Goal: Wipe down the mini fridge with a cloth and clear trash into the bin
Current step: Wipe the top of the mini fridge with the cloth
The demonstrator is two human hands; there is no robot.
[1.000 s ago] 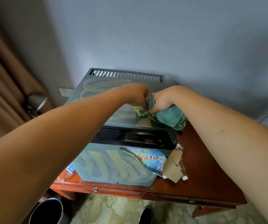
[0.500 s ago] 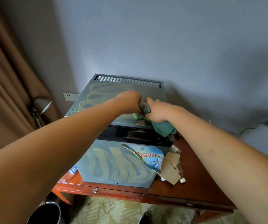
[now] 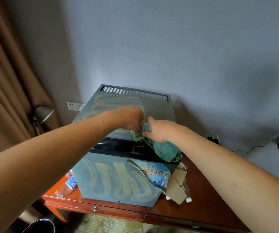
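A grey mini fridge [image 3: 153, 105] stands on a red-brown wooden table [image 3: 201, 197], its top and door streaked with yellowish wipe marks. A teal-green cloth [image 3: 165, 151] is bunched at the front right edge of the fridge top and hangs over the black gap above the door. My left hand [image 3: 128, 119] pinches one end of the cloth. My right hand [image 3: 160, 130] grips the cloth from the other side. A printed card [image 3: 155, 174] leans against the door. Cardboard scraps and wrappers [image 3: 177, 187] lie beside it on the table.
A dark round bin [image 3: 39, 227] stands on the floor at the lower left. Plastic wrappers [image 3: 68, 184] lie left of the fridge. A lamp [image 3: 43, 113] and brown curtain [image 3: 6, 91] fill the left side. A cable [image 3: 246, 148] runs along the wall at right.
The camera view has tilted up, so fridge and hands sit lower in frame. Both hands stay on the cloth and have gathered it closer together at the fridge's front edge.
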